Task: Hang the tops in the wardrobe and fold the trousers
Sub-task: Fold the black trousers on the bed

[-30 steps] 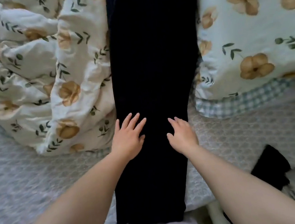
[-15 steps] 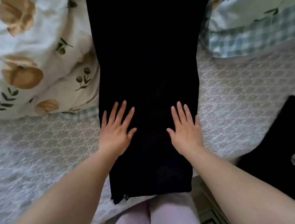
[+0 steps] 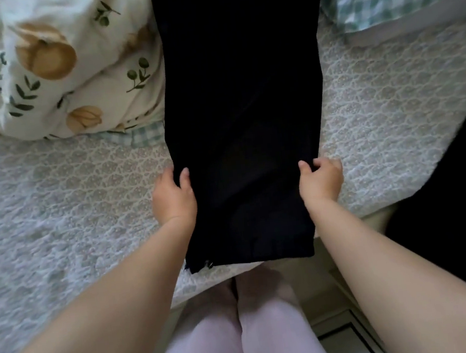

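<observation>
The black trousers (image 3: 242,117) are laid lengthwise on the bed (image 3: 68,195), with the hems just below the hands at the near edge. Both side edges are gripped: the left hand (image 3: 174,200) is curled round the left edge and the right hand (image 3: 320,179) round the right, thumbs on top. The grip is taken level on both sides, probably so that the lower part can be lifted and folded over evenly. Beyond the left hand a flowered duvet (image 3: 53,66) is bunched against the cloth. Half a second ago both palms were pressed flat with fingers spread – now they are moved outward and closed on the edges.
</observation>
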Available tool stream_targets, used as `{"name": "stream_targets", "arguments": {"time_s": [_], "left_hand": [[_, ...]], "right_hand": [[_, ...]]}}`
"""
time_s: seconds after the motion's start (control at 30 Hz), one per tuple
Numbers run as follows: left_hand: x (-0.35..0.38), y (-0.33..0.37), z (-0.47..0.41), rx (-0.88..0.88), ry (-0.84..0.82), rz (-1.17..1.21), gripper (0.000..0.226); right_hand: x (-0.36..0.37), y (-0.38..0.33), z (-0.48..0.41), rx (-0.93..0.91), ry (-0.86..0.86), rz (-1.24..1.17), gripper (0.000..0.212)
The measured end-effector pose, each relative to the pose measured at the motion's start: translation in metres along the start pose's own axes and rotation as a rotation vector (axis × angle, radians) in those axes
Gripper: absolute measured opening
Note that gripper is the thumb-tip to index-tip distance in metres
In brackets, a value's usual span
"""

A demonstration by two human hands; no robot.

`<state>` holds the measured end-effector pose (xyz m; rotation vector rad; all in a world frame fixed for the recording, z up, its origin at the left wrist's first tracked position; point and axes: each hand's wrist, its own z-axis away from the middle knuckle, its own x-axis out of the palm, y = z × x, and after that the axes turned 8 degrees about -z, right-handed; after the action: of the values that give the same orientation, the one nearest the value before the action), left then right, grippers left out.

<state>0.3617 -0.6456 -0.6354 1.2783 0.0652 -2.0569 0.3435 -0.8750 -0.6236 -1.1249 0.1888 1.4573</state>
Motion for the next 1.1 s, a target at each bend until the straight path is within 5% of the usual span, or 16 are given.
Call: {"name": "stream_targets", "arguments": {"time_s": [0.3,0.43,0.53,0.73,0.9,0.97,1.1], "left_hand": [[-0.002,-0.011,0.023,-0.162,-0.148,0.071,0.036],[0.003,-0.031,0.052,-0.105,-0.255,0.034,0.040],[0.003,-0.042,0.069,-0.099,-0.217,0.166,0.036],[-0.005,-0.061,0.079,-0.225,-0.282,0.192,0.027],[-0.009,-0.076,0.107,0.023,-0.258,0.142,0.075],[-0.006,-0.082,0.114,0.121,-0.243,0.034,0.066],[-0.007,-0.082,0.109,-0.027,-0.237,0.015,0.015]], "right_hand": [[-0.016,0.014,0.013,0.020,-0.025,-0.049,0.029],[-0.017,0.050,0.051,-0.059,-0.114,0.129,0.047],[-0.021,0.071,0.069,-0.095,-0.079,0.035,0.041],[-0.026,0.086,0.077,0.071,-0.236,-0.022,0.041],[-0.029,0.100,0.088,0.140,-0.335,-0.037,0.040],[-0.030,0.103,0.094,0.164,-0.314,-0.110,0.038],[-0.031,0.102,0.103,0.193,-0.314,-0.307,0.028]]}}
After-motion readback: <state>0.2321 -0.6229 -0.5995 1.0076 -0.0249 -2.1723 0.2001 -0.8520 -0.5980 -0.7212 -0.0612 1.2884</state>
